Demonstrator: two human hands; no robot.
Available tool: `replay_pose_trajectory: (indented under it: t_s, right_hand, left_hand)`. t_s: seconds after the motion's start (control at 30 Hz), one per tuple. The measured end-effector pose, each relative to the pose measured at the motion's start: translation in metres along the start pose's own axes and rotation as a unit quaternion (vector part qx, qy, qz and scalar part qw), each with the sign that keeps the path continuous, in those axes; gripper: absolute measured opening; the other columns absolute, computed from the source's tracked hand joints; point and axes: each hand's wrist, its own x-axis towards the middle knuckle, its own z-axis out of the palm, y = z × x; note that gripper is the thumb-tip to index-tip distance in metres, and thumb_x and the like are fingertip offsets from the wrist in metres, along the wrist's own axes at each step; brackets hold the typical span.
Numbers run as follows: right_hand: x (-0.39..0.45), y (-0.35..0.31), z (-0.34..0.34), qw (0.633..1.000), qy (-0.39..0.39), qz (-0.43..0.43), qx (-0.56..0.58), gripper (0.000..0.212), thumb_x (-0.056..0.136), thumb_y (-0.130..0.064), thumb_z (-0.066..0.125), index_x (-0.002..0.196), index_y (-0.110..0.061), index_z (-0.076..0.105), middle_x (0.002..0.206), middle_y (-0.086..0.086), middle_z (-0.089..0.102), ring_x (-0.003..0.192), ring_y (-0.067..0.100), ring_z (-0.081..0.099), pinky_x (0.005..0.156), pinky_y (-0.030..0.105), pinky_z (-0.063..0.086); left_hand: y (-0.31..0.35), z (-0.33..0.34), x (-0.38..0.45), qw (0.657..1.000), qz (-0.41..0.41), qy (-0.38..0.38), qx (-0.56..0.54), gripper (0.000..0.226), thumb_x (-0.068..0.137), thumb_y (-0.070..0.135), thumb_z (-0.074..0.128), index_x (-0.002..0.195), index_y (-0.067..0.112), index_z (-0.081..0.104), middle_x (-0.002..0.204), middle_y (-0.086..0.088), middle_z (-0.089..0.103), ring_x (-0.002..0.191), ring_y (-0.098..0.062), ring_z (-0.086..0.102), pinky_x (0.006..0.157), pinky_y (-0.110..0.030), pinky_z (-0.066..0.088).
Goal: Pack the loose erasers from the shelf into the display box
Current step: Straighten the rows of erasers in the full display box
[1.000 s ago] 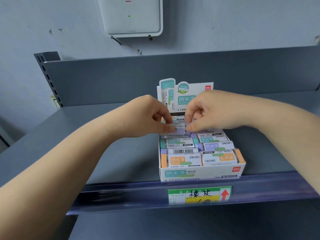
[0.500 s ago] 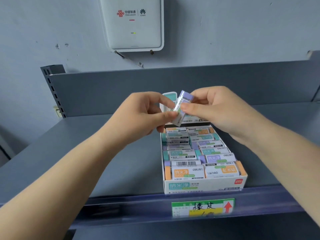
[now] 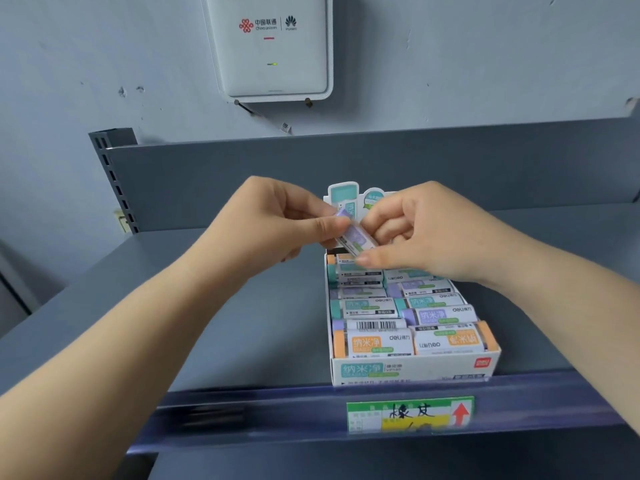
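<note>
A white display box (image 3: 412, 372) stands on the grey shelf (image 3: 242, 323) near its front edge, filled with several sleeved erasers in orange, purple and teal. Its printed header card (image 3: 343, 199) rises at the back, partly hidden by my hands. Above the box's far end, a purple eraser (image 3: 355, 237) is tilted in the air. My left hand (image 3: 277, 220) pinches its upper left end with thumb and fingers. My right hand (image 3: 426, 233) pinches its lower right end, fingers curled.
A dark blue price rail (image 3: 277, 414) with a green and yellow label (image 3: 410, 414) runs along the shelf front. The shelf's grey back panel (image 3: 450, 168) rises behind the box. A white router (image 3: 273, 46) hangs on the wall above.
The purple eraser was lifted from the back of the box a second ago. Since then both hands have turned it from nearly upright to slanting, and lowered it slightly toward the box.
</note>
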Motion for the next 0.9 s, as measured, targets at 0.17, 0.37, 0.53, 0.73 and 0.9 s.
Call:
replay_pose_trajectory:
  t_s: [0.17, 0.37, 0.53, 0.73, 0.9]
  right_hand:
    - [-0.002, 0.008, 0.002, 0.999, 0.021, 0.012, -0.023, 0.014, 0.069, -0.026, 0.078, 0.077, -0.024, 0.067, 0.067, -0.005, 0.073, 0.042, -0.006, 0.051, 0.047, 0.006, 0.040]
    - [-0.006, 0.013, 0.009, 0.997, -0.010, -0.001, -0.070, 0.004, 0.073, -0.023, 0.075, 0.074, -0.021, 0.071, 0.036, -0.024, 0.052, 0.040, -0.014, 0.048, 0.041, 0.002, 0.033]
    - [-0.005, 0.021, 0.013, 0.995, 0.001, -0.006, -0.099, 0.005, 0.072, -0.033, 0.073, 0.074, -0.028, 0.074, 0.062, -0.018, 0.066, 0.055, -0.014, 0.053, 0.049, 0.002, 0.036]
    - [-0.006, 0.026, 0.014, 0.990, 0.026, -0.035, -0.136, 0.010, 0.076, -0.030, 0.071, 0.086, -0.032, 0.073, 0.073, -0.017, 0.065, 0.070, -0.007, 0.056, 0.064, 0.005, 0.038]
    - [-0.021, 0.016, -0.004, 0.993, -0.051, -0.068, -0.078, 0.011, 0.065, -0.042, 0.065, 0.070, -0.037, 0.073, 0.070, -0.018, 0.068, 0.059, -0.005, 0.053, 0.054, 0.007, 0.037]
  left_hand:
    - [-0.011, -0.001, -0.012, 0.992, -0.023, 0.000, 0.125, 0.014, 0.074, 0.033, 0.070, 0.063, 0.023, 0.073, 0.044, 0.014, 0.059, 0.037, -0.008, 0.033, 0.037, -0.011, 0.026]
    - [-0.018, -0.006, -0.028, 0.980, 0.014, -0.043, 0.192, 0.005, 0.071, 0.033, 0.070, 0.067, 0.030, 0.069, 0.049, 0.022, 0.057, 0.040, -0.008, 0.038, 0.040, -0.010, 0.031]
    - [-0.019, -0.005, -0.037, 0.971, 0.076, -0.110, 0.199, 0.037, 0.057, 0.063, 0.057, 0.085, 0.040, 0.067, 0.055, -0.007, 0.060, 0.043, -0.015, 0.039, 0.041, -0.012, 0.028]
    - [-0.018, 0.008, -0.040, 0.960, 0.087, -0.139, 0.225, 0.029, 0.062, 0.059, 0.062, 0.088, 0.046, 0.067, 0.094, 0.030, 0.066, 0.055, -0.010, 0.048, 0.046, -0.008, 0.033]
    - [-0.022, 0.012, -0.039, 0.950, 0.089, -0.105, 0.280, 0.032, 0.058, 0.065, 0.052, 0.089, 0.058, 0.058, 0.099, 0.043, 0.056, 0.061, -0.006, 0.051, 0.051, -0.018, 0.037]
